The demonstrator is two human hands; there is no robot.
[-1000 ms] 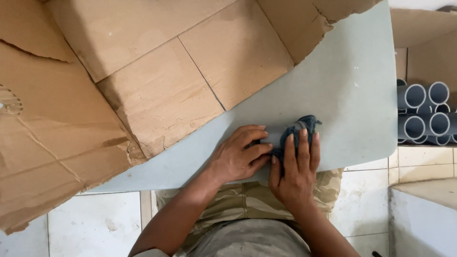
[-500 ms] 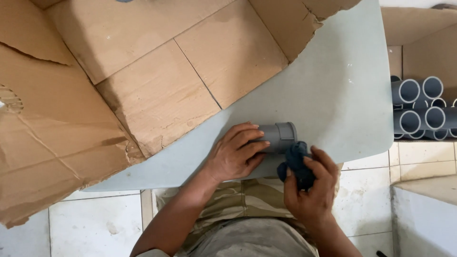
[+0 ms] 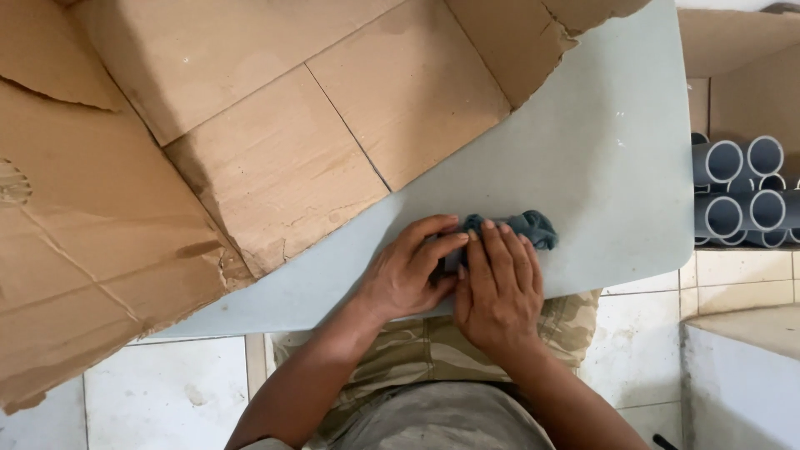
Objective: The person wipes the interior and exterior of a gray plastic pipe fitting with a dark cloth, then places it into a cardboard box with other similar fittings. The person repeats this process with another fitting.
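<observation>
While the left hand pinned the gray pipe piece on the table, the right hand pressed a soft blue rag over it. Both hands sat close together, touching. The pipe piece looked light, hard and smooth, so it might roll; gripping its round sides seemed best.

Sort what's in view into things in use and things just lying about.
In use: left hand, right hand, dark blue cloth, light grey table.
Lying about: torn brown cardboard box, stacked grey plastic pipes, white tiled floor.
</observation>
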